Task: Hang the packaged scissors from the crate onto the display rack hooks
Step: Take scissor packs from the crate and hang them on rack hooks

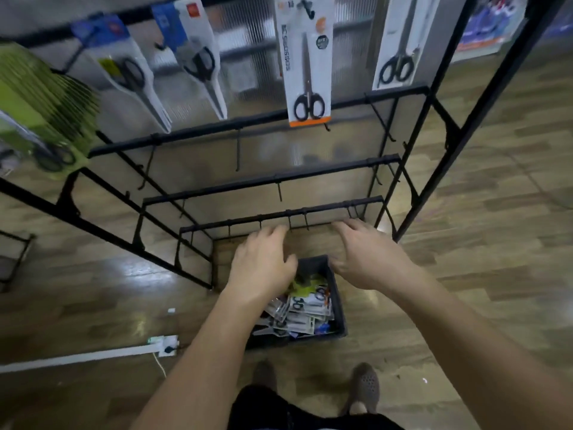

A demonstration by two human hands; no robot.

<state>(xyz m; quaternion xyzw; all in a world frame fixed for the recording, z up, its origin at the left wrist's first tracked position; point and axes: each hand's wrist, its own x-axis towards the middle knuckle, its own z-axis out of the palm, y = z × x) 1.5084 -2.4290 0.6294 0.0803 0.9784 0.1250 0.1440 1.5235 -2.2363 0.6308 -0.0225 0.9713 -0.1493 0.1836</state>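
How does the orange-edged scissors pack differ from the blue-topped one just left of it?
The orange-edged pack holds its scissors handles down, blades up; the blue-topped pack holds them handles up, blades down. The orange-edged pack hangs straight in this view; the blue-topped pack slants. Both hang high on the rack, with black handles.

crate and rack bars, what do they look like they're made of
Crate: probably dark grey plastic, matte, judging by its thin, even moulded walls. Rack bars: likely metal with a black painted or coated finish; they are slim, straight rods carrying thin bent hooks.
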